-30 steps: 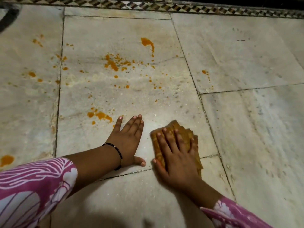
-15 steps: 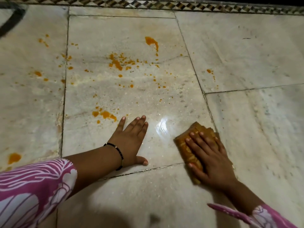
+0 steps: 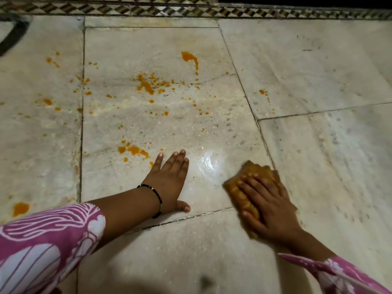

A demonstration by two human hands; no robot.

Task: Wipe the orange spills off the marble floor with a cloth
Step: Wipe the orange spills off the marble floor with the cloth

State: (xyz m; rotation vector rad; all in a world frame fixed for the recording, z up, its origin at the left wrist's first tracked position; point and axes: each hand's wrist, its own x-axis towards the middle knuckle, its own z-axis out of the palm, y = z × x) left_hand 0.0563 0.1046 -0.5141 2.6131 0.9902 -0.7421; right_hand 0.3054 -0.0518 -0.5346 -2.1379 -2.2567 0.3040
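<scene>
An orange-stained folded cloth (image 3: 250,172) lies on the pale marble floor (image 3: 318,166) at the lower right. My right hand (image 3: 269,206) presses flat on it with straight fingers, covering most of it. My left hand (image 3: 169,177) rests flat on the floor to the cloth's left, fingers straight, a black bead bracelet on the wrist. Orange spills (image 3: 146,85) dot the slab beyond my hands. A blotch (image 3: 133,150) lies just left of my left fingertips, another (image 3: 188,57) farther off. A wet shiny patch (image 3: 209,163) sits between my hands.
More orange drops (image 3: 47,101) spot the left slab, with a larger blot (image 3: 20,209) near my left sleeve and a small one (image 3: 263,92) on the right slab. A patterned mosaic border (image 3: 191,10) runs along the far edge. Dark grout lines divide the slabs.
My right hand slid the cloth to the right across the slab, leaving a wet sheen where it had been. My left hand stayed planted in place.
</scene>
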